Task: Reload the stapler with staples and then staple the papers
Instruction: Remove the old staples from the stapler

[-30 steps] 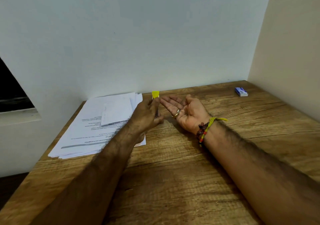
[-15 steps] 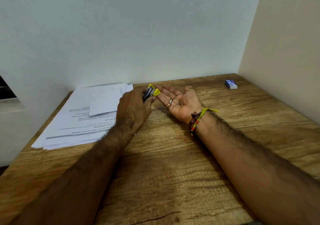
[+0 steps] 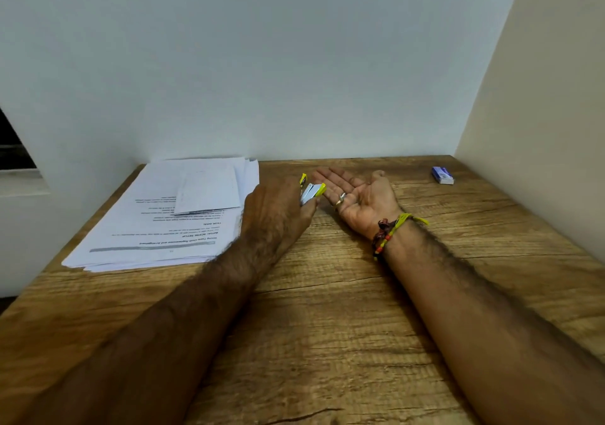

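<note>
My left hand (image 3: 276, 212) grips a small yellow and silver stapler (image 3: 311, 191), whose jaws are spread apart and whose tip points toward my other palm. My right hand (image 3: 357, 198) lies palm up on the wooden table (image 3: 327, 326), fingers spread, a ring on one finger and nothing in it. The stapler's tip is just beside those fingertips. A stack of printed papers (image 3: 163, 221) lies at the back left, with a smaller folded sheet (image 3: 208, 192) on top. A small blue staple box (image 3: 442, 175) sits at the back right, far from both hands.
A white wall runs along the table's back edge and a cream wall closes the right side. Coloured thread bands (image 3: 388, 231) wrap my right wrist. A dark opening shows at the far left beyond the table.
The stapler in my left hand has swung from upright to tilted toward my right palm and now shows its jaws apart. My right hand has stayed palm up.
</note>
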